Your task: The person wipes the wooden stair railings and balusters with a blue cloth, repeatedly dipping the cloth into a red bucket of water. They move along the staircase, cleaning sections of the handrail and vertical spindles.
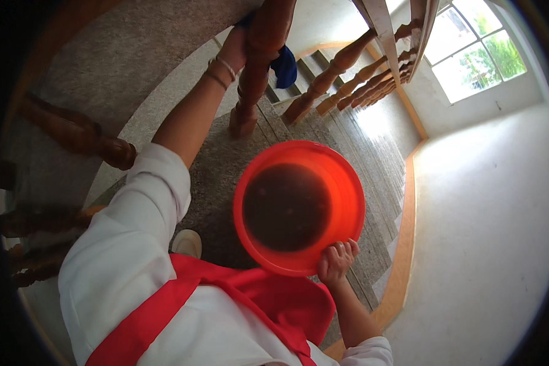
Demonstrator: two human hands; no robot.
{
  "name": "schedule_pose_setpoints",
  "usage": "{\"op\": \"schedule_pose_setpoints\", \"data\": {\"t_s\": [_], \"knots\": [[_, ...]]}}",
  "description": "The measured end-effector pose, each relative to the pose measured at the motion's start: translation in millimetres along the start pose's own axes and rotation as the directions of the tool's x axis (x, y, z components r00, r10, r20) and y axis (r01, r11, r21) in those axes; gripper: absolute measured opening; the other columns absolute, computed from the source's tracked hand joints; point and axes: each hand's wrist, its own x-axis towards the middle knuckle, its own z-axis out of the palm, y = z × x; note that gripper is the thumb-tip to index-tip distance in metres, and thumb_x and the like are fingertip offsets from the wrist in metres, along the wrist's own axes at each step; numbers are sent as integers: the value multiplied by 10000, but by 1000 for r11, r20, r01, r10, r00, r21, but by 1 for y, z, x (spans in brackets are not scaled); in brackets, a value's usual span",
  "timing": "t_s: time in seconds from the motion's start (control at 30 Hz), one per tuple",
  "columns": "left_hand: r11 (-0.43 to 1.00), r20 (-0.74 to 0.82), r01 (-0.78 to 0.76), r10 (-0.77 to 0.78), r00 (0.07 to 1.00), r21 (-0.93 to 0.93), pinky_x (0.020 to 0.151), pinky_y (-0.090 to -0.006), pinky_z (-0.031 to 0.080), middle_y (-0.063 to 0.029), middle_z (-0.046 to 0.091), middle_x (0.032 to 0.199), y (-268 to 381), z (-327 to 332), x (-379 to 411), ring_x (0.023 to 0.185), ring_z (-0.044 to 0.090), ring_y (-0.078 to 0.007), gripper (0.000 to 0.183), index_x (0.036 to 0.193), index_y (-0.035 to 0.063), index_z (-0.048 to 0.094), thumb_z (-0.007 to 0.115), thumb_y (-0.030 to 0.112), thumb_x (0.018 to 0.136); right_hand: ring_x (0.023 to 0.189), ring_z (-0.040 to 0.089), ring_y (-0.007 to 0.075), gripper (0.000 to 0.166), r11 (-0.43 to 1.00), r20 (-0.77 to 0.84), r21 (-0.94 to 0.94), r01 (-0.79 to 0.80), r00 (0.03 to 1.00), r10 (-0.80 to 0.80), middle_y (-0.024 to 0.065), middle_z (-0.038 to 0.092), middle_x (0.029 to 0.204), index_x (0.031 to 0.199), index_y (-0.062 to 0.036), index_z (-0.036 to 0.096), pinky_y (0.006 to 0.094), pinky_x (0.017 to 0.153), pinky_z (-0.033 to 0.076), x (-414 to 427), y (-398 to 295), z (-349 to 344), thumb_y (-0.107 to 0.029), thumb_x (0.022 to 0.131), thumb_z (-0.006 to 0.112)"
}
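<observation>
My right hand (337, 263) grips the near rim of a red plastic basin (347, 196), tilted in front of my body. Dark liquid (286, 208) lies in the basin. Outstretched, my left arm reaches to a turned wooden baluster (261, 50); my left hand (236, 48) is partly hidden behind it. A dark blue cloth (285, 68) shows on the baluster's far side, close to that hand. Whether the fingers hold the cloth is hidden by the post.
Stone stairs (370, 151) run down beside a wooden railing (386, 41) with several balusters. A white wall (480, 206) with orange skirting (407, 256) bounds the right side. A window (478, 50) stands at upper right. My shoe (187, 243) is on the landing.
</observation>
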Motion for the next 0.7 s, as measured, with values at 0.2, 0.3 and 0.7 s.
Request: {"op": "schedule_pose_setpoints", "data": {"t_s": [0.2,0.3,0.7], "knots": [[901,-114,-20,77,990,433,824,-281,381,-26,486,1128,-12,-16,-98,992,480,-162,346,1178,50,434,442,204,868,650,450,243,76,1000,4,-1,-11,1000,11,81,471,666,589,-90,455,379,791,305,1,3,3,-166,597,455],[752,-82,58,-5,997,656,904,-291,342,-71,475,1138,-47,-48,-140,1056,454,-186,442,1224,44,362,475,248,848,652,452,243,74,1000,-5,12,-5,1000,5,78,469,659,590,-91,459,377,794,304,1,0,9,-165,602,457],[389,-366,343,-15,930,855,879,-378,361,-223,474,1080,-130,-69,-229,1031,449,-351,565,1164,15,390,595,80,642,663,459,257,87,1000,47,10,16,999,-17,83,470,654,603,-81,468,387,791,308,1,-3,10,-167,615,460]]}}
